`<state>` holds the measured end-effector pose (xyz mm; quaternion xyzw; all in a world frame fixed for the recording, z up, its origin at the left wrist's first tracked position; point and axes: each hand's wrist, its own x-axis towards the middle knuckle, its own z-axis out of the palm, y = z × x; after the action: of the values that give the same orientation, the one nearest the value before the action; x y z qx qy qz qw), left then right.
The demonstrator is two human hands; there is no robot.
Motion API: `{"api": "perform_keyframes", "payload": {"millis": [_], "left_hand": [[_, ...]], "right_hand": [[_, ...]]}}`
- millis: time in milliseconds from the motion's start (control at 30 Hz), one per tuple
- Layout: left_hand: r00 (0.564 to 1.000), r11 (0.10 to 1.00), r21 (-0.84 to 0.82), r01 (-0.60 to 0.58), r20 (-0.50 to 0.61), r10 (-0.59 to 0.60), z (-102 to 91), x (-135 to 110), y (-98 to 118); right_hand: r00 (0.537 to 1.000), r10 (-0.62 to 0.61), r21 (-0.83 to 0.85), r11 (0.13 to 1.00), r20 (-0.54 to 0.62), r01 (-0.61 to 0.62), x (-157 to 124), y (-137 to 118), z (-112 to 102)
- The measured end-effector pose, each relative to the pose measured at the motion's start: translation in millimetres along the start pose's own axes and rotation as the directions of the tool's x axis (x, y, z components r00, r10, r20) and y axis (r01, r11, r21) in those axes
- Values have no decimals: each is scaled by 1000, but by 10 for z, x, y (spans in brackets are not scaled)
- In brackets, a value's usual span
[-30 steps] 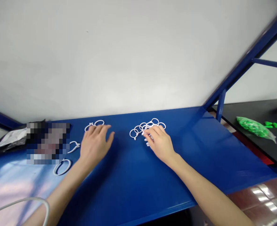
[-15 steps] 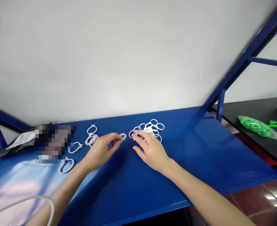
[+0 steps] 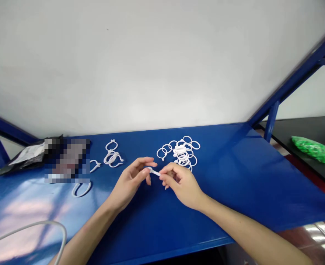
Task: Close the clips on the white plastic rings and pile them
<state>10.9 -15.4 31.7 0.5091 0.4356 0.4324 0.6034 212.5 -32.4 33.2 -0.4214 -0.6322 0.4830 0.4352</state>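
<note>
My left hand (image 3: 129,180) and my right hand (image 3: 180,184) meet over the middle of the blue table (image 3: 234,176), and both pinch one white plastic ring (image 3: 153,171) between their fingertips, seen edge-on. Just behind the hands lies a pile of several white rings (image 3: 180,151). A smaller cluster of white rings (image 3: 112,156) lies to the left, beyond my left hand. A lone ring (image 3: 81,189) and another (image 3: 95,165) lie farther left.
A black packet with a white label (image 3: 27,156) lies at the table's back left, next to a blurred patch. A white cable (image 3: 35,230) curves across the near left corner. A green bag (image 3: 314,150) rests on a dark table to the right. Blue frame struts rise at both sides.
My left hand came away from the left cluster of rings and moved right. My right hand drew back from the pile. Both hands now hold one ring between them.
</note>
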Motion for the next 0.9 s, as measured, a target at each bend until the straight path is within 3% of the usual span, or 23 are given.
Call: {"api": "perform_keyframes", "payload": {"millis": [100, 233, 333, 567, 767, 900], "left_hand": [[999, 999, -23, 33, 12, -33, 1, -12, 7], [999, 995, -95, 43, -25, -46, 57, -31, -10], [998, 993, -108, 47, -39, -51, 110, -44, -33], [994, 995, 77, 58, -101, -50, 182, -88, -37], [990, 981, 163, -106, -77, 119, 153, -112, -75], [950, 916, 285, -283, -45, 308, 134, -119, -100]], "right_hand": [[998, 56, 133, 990, -10, -55, 15, 21, 2], [999, 51, 150, 987, 19, -53, 7, 56, -4], [1000, -3, 47, 999, 29, 2, -16, 77, -2], [993, -111, -307, 945, 35, 116, -31, 44, 6], [979, -181, -340, 918, 97, 204, -41, 23, -6], [977, -160, -337, 920, 143, 200, -57, 34, -19]]}}
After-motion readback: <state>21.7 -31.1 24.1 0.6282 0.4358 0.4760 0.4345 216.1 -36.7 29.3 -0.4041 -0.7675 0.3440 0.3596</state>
